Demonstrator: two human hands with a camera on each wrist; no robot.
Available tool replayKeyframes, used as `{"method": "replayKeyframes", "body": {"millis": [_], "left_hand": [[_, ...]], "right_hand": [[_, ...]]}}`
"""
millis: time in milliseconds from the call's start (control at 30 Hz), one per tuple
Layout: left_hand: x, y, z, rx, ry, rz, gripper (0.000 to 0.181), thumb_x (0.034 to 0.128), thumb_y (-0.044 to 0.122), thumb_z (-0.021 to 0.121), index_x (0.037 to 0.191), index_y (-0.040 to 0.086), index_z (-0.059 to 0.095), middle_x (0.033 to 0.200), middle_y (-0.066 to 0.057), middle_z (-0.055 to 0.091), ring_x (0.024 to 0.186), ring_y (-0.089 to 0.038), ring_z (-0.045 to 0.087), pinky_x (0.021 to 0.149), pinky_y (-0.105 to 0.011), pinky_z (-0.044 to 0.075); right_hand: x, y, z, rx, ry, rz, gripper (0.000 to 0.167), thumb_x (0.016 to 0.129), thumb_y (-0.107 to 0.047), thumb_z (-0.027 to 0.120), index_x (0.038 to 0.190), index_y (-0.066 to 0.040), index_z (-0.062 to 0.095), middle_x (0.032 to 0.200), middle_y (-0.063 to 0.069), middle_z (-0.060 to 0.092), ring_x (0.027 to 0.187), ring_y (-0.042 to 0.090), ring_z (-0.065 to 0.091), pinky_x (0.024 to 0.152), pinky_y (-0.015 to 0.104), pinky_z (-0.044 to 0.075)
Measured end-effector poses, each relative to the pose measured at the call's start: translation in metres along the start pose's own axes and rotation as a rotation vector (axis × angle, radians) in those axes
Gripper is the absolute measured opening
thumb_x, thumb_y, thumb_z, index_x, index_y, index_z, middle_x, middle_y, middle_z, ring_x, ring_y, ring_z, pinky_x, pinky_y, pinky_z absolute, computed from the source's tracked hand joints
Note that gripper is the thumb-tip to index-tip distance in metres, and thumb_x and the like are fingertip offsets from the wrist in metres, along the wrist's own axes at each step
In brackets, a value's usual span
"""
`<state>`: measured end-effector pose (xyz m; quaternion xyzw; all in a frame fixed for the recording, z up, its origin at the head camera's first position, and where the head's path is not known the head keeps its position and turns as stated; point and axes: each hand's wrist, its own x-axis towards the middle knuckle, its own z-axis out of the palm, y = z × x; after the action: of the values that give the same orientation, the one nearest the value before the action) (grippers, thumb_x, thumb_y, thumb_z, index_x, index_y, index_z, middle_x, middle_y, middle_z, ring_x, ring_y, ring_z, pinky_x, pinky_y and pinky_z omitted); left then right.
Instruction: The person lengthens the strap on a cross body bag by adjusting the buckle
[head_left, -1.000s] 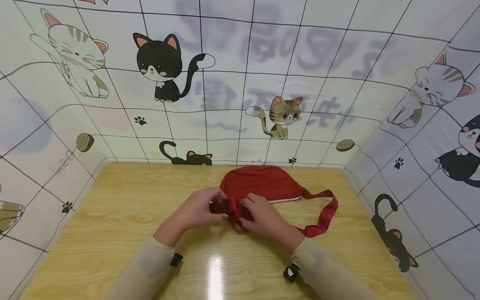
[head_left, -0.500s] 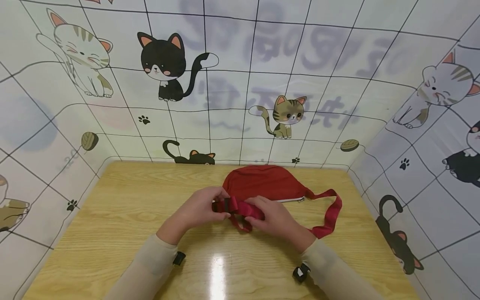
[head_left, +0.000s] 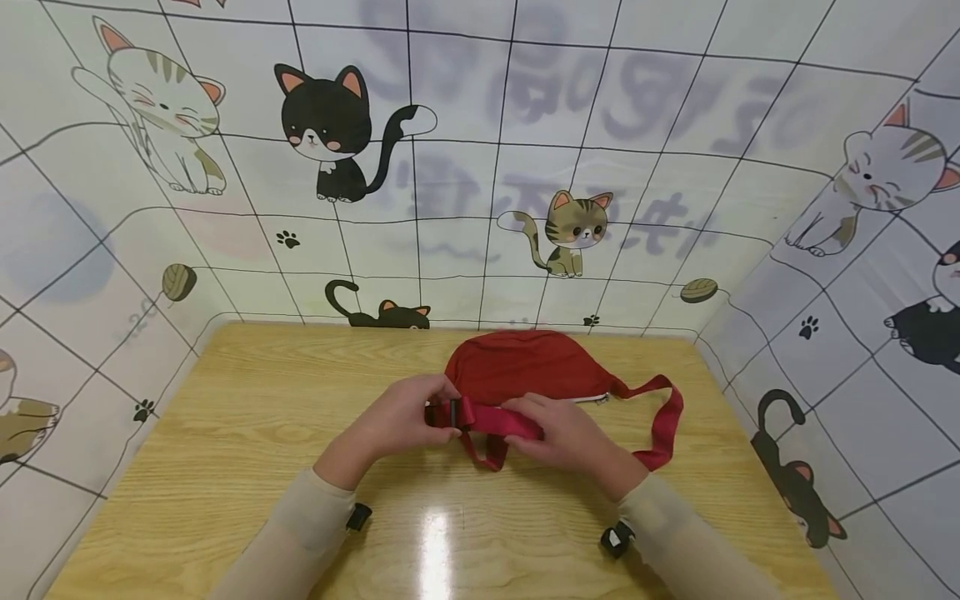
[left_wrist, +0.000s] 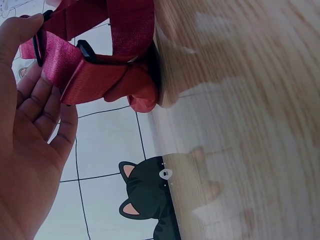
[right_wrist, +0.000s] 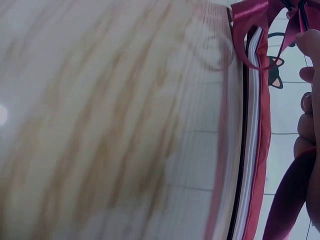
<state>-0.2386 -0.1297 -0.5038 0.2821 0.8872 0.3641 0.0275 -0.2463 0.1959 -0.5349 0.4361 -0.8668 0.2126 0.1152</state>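
A red waist bag (head_left: 525,367) lies at the back of the wooden table, its white zipper (right_wrist: 253,125) facing the person. In front of it, my left hand (head_left: 397,418) pinches the red strap at a black slider (head_left: 453,412). In the left wrist view, the thumb presses on a black buckle piece (left_wrist: 39,47), and a second black piece (left_wrist: 86,51) sits on the webbing. My right hand (head_left: 562,432) grips the strap (head_left: 495,421) farther right, with the stretch between the hands drawn nearly straight. A strap loop (head_left: 487,454) hangs below. The right fingertips are partly hidden.
The strap's other end (head_left: 667,421) curves out from the bag's right side and passes behind the right hand. A wall sheet (head_left: 465,167) with cartoon cats borders the table (head_left: 262,392) at the back and sides.
My right hand has slid to the right along with the strap, so a longer stretch shows between the hands. The left hand keeps its hold at the slider. The bag stays put.
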Motion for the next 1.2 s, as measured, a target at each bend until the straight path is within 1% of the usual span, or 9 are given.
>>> {"method": "replayKeyframes", "body": {"millis": [167,233,533,700,800,967,1033,1200], "left_hand": [[0.000,0.001,0.000,-0.004,-0.003,0.005,0.039,0.0857,0.023,0.097,0.114,0.025,0.070,0.097,0.016,0.068,0.088,-0.010,0.064,0.077,-0.034,0.057],[0.000,0.001,0.000,-0.006,-0.003,0.002,0.039,0.0854,0.024,0.097,0.113,0.026,0.070,0.097,0.016,0.068,0.088,-0.010,0.064,0.077,-0.034,0.058],[0.000,-0.001,0.000,-0.011,0.002,-0.008,0.038,0.0851,0.023,0.096,0.111,0.029,0.069,0.096,0.016,0.068,0.088,-0.010,0.064,0.077,-0.035,0.057],[-0.001,-0.004,-0.002,-0.028,-0.003,-0.027,0.037,0.0853,0.022,0.095,0.109,0.030,0.068,0.096,0.016,0.068,0.088,-0.011,0.064,0.078,-0.036,0.057],[-0.002,-0.005,-0.003,-0.033,-0.006,-0.041,0.035,0.0854,0.020,0.093,0.108,0.029,0.068,0.095,0.016,0.069,0.088,-0.013,0.064,0.077,-0.036,0.057],[-0.002,-0.007,-0.004,-0.036,-0.010,-0.037,0.034,0.0855,0.019,0.092,0.108,0.027,0.069,0.095,0.015,0.070,0.089,-0.015,0.064,0.077,-0.036,0.056],[-0.001,-0.008,-0.004,-0.034,-0.010,-0.033,0.034,0.0859,0.020,0.092,0.108,0.028,0.069,0.095,0.016,0.070,0.089,-0.014,0.064,0.077,-0.036,0.056],[-0.001,-0.009,-0.002,-0.034,0.000,-0.015,0.034,0.0870,0.021,0.092,0.110,0.028,0.069,0.096,0.016,0.070,0.089,-0.012,0.064,0.079,-0.036,0.056]], "right_hand": [[-0.005,0.005,-0.003,-0.029,-0.003,-0.006,0.050,0.092,-0.029,0.091,0.137,-0.020,0.072,0.103,-0.008,0.066,0.073,0.004,0.051,0.061,0.020,0.043],[-0.006,0.006,-0.005,-0.038,-0.005,-0.005,0.050,0.091,-0.029,0.091,0.137,-0.020,0.072,0.103,-0.009,0.066,0.072,0.003,0.050,0.061,0.020,0.042],[-0.010,0.009,-0.013,-0.036,-0.031,0.011,0.048,0.095,-0.034,0.088,0.139,-0.024,0.072,0.105,-0.012,0.064,0.069,0.002,0.048,0.060,0.020,0.041],[-0.016,0.014,-0.016,-0.041,-0.044,0.023,0.047,0.096,-0.036,0.087,0.139,-0.023,0.073,0.104,-0.012,0.063,0.071,0.002,0.048,0.061,0.021,0.042],[-0.022,0.021,-0.016,-0.032,-0.029,0.027,0.046,0.095,-0.033,0.088,0.137,-0.022,0.074,0.102,-0.012,0.062,0.073,0.002,0.049,0.061,0.021,0.043],[-0.027,0.028,-0.016,-0.027,-0.031,0.052,0.046,0.093,-0.033,0.090,0.135,-0.023,0.074,0.100,-0.012,0.059,0.075,0.003,0.050,0.061,0.022,0.043],[-0.027,0.029,-0.016,-0.029,-0.043,0.063,0.048,0.094,-0.034,0.090,0.137,-0.022,0.073,0.104,-0.012,0.062,0.076,0.004,0.052,0.062,0.022,0.045],[-0.027,0.028,-0.014,-0.033,-0.072,0.096,0.052,0.095,-0.036,0.088,0.141,-0.018,0.069,0.118,-0.009,0.071,0.082,0.005,0.057,0.070,0.026,0.051]]}}
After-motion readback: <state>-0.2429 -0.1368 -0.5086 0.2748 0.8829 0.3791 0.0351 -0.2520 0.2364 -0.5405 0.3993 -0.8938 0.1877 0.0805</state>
